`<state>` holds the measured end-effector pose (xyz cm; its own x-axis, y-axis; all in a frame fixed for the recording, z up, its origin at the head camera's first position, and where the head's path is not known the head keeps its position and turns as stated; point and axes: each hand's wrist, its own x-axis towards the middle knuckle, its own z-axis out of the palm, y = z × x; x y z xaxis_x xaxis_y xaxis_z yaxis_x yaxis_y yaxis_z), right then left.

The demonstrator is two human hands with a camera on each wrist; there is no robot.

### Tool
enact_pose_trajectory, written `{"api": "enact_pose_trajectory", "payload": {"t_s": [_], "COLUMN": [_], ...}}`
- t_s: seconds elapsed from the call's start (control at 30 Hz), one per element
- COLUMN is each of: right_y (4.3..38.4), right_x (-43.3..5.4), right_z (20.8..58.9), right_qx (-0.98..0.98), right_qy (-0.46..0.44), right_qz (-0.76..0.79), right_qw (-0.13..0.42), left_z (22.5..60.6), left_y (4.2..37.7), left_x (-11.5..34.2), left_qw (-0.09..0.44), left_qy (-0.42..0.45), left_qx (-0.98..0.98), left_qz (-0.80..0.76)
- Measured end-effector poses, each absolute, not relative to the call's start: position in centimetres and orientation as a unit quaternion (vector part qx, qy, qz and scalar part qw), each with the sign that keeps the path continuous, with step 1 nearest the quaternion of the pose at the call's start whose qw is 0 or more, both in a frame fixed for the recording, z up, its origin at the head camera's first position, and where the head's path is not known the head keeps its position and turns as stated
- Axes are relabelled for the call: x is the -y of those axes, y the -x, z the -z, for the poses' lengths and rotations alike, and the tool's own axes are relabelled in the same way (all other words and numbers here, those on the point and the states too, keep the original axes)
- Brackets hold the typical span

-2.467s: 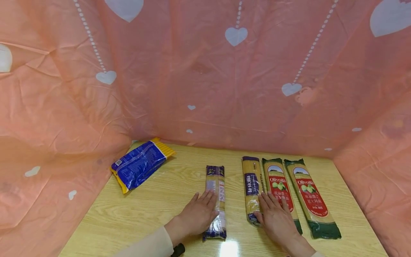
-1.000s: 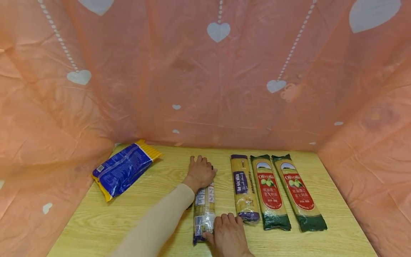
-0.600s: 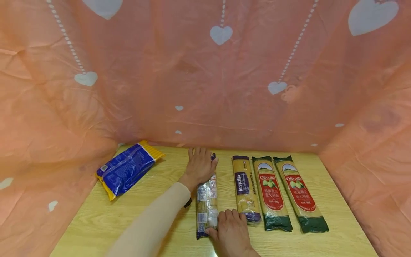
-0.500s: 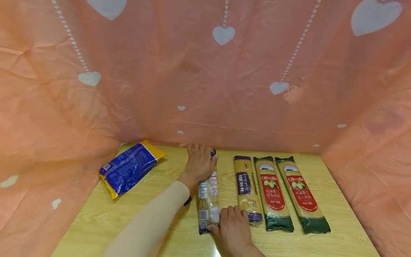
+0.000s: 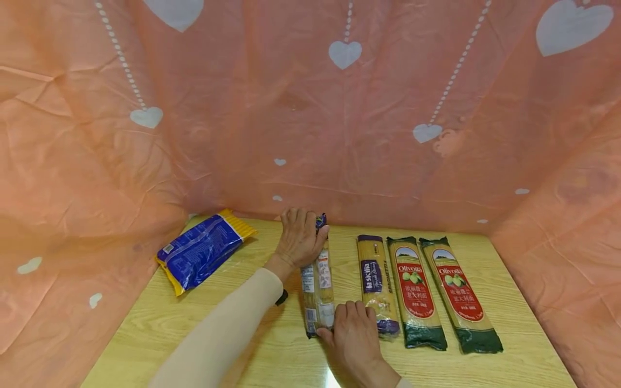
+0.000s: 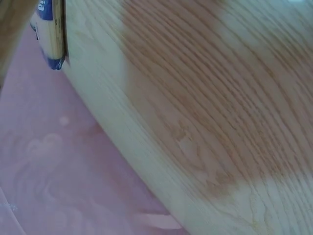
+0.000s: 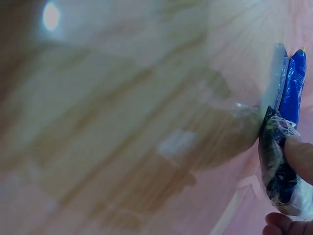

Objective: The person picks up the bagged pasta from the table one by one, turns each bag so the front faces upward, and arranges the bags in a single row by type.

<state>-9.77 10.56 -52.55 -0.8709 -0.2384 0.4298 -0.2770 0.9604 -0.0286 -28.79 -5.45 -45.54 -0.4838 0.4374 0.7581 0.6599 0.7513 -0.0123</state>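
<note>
A clear-wrapped spaghetti pack point(image 5: 317, 291) with purple ends lies lengthwise, its printed back upward. My left hand point(image 5: 302, 240) grips its far end, thumb along the right side; the palm hides part of the wrapper. At the near end, my right hand point(image 5: 355, 334) holds the pack's right corner. The right wrist view shows my thumb point(image 7: 301, 155) pressed on the crinkled dark pack end point(image 7: 279, 164), with fingertips below it. Just right lies a "la sicilia" spaghetti pack point(image 5: 375, 285), close beside my right fingers.
Two green-ended Olivoila spaghetti packs point(image 5: 416, 296) point(image 5: 461, 296) lie farther right, side by side. A blue and yellow packet point(image 5: 204, 253) lies slanted at the back left. The wooden table point(image 5: 160, 334) meets a pink heart-printed cloth point(image 5: 310, 134) at its back and sides.
My hands lay flat on two separate packs earlier. The left went to the middle pack's far end, the right to its near end. That pack has since slid toward the back cloth.
</note>
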Motion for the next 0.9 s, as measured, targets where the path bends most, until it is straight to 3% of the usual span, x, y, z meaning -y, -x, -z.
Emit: {"api": "enact_pose_trajectory", "payload": {"t_s": [0.23, 0.33, 0.5, 0.9], "right_y": [9.8, 9.9, 10.2, 11.2], "right_x": [-10.7, -10.8, -10.7, -10.8], "right_z": [52.7, 52.8, 52.6, 52.0], "right_qx": [0.951, 0.951, 0.956, 0.940], "right_qy": [-0.159, -0.160, -0.155, -0.171], "right_qz": [-0.054, -0.069, -0.084, -0.052], "right_qw": [0.260, 0.255, 0.234, 0.291], "left_z": [45.4, 45.2, 44.5, 41.7], "left_y": [28.8, 28.8, 28.5, 26.8], "left_x": [5.5, 5.5, 5.3, 5.1], "left_qw": [0.416, 0.425, 0.402, 0.318], "left_qy": [0.337, 0.344, 0.341, 0.263], "left_qx": [0.834, 0.827, 0.842, 0.906], "left_qz": [0.131, 0.131, 0.118, 0.090]}}
